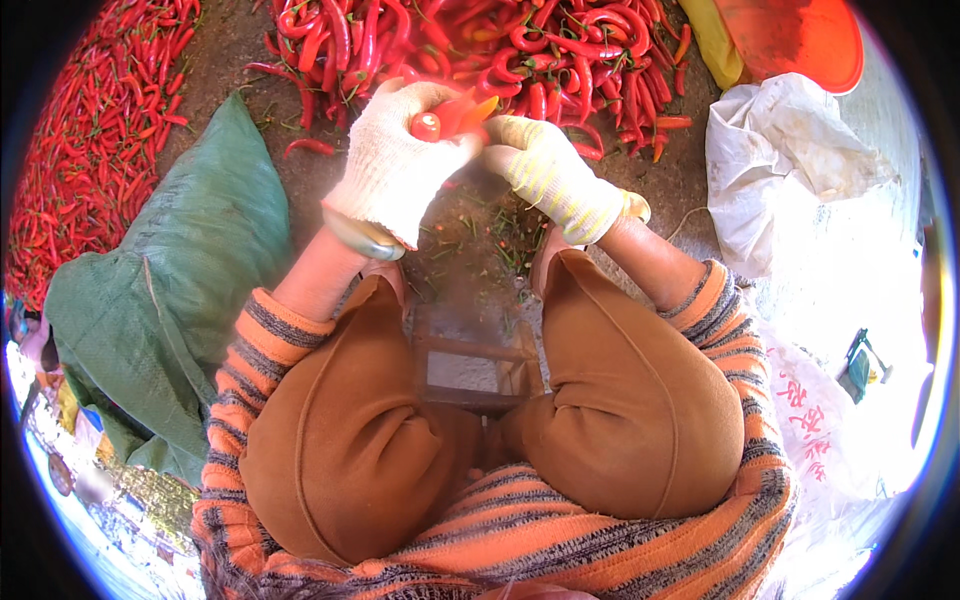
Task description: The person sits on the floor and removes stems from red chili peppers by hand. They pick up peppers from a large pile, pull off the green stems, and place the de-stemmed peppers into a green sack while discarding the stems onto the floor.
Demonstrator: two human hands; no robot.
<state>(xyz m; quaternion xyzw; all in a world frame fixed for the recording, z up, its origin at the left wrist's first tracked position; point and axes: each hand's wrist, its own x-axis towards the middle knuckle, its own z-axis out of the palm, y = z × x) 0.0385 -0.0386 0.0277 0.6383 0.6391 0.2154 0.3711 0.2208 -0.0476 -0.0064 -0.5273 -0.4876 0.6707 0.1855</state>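
My left hand (409, 154), in a white knitted glove, is closed around several red chili peppers (454, 118); one has a yellow-orange tip. My right hand (559, 176) wears a whitish glove with yellow stripes. Its thumb and fingers pinch at the end of a red chili by my left thumb; the exact grip is partly hidden. Just beyond both hands lies a heap of red chili peppers (585, 60) on the ground. Beneath them, green stems and bits (514, 244) are scattered between my feet.
A full green woven sack (202, 195) lies at left, beside a wide spread of red chilies (97, 135). To the right are a crumpled white sack (765, 172) and a red plastic container (806, 45). A wooden stool (472, 349) shows between my legs.
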